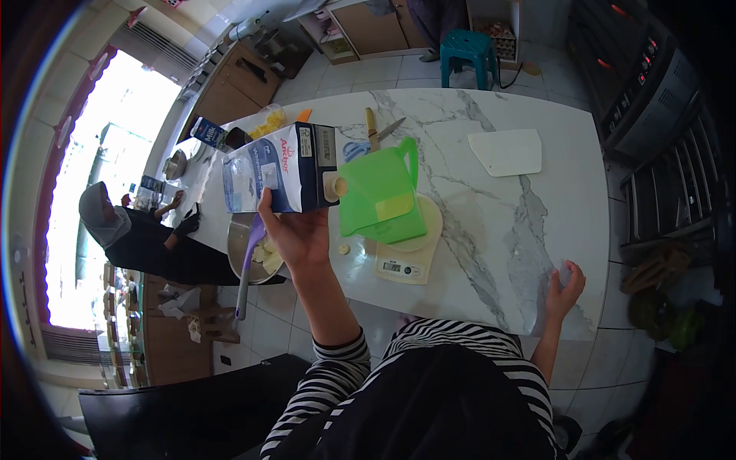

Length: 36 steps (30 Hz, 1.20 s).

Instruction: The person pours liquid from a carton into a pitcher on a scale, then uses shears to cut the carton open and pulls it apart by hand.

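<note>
My left hand [300,239] is wrapped round a blue and white Anchor whipping cream carton [290,170]. The carton lies tipped on its side in the air, its round spout against the rim of a green plastic jug [369,175]. Some pale cream [393,205] shows through the jug's wall. Under the jug is a cream-coloured kitchen scale [418,261] with a lit display. A small round cap [343,249] lies on the table left of the scale. My right hand [566,290] holds nothing, fingers apart, by the table's near right edge.
A metal bowl [236,244] with pale chunks and a purple spatula [247,264] stands left. Behind the jug lie a knife [391,129] and blue scissors [354,149]; a white board [507,152] lies right. A co-worker [138,238] stands at the table's left.
</note>
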Tool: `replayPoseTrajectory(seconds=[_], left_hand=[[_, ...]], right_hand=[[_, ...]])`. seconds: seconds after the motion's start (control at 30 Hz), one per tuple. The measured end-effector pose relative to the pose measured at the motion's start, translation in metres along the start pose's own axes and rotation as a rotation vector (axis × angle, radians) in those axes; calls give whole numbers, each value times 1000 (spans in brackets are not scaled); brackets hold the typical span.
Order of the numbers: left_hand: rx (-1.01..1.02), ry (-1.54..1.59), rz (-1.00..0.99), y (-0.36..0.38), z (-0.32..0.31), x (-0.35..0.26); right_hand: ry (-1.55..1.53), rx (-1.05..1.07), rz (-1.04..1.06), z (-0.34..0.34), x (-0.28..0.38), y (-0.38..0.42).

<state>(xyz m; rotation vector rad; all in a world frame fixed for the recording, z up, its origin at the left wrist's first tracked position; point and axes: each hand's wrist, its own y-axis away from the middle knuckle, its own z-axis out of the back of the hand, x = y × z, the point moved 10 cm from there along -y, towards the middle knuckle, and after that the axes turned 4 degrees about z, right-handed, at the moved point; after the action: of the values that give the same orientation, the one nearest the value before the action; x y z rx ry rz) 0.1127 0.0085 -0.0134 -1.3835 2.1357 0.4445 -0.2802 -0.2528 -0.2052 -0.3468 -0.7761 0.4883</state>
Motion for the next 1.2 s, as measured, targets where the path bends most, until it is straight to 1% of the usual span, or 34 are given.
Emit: replayPoseTrajectory(seconds=[0.13,0.2,0.33,0.4,0.5,0.9,1.03,1.2], left_hand=[[-4,-36,-21,-2,2,0],[-45,-122,-91,-2,7,-6],[-29,-182,-119,-1,0,-6],[-85,-217,-184,2,1,-11],[-83,-266,-218,3,0,-12],[-78,-297,-247,4,-2,-14],[-65,-333,-219,5,-2,-14],[-72,-319,-261,7,-6,-17]], right_hand=[[-8,3,0,0,0,0],[-45,27,-39,-2,-3,0],[-14,13,-13,-2,-3,0],[-5,16,-16,-3,-4,0],[-1,4,-10,0,0,0],[-12,10,-18,-2,-4,1],[-4,16,-29,-2,-5,1],[-14,17,-37,-1,-2,0]])
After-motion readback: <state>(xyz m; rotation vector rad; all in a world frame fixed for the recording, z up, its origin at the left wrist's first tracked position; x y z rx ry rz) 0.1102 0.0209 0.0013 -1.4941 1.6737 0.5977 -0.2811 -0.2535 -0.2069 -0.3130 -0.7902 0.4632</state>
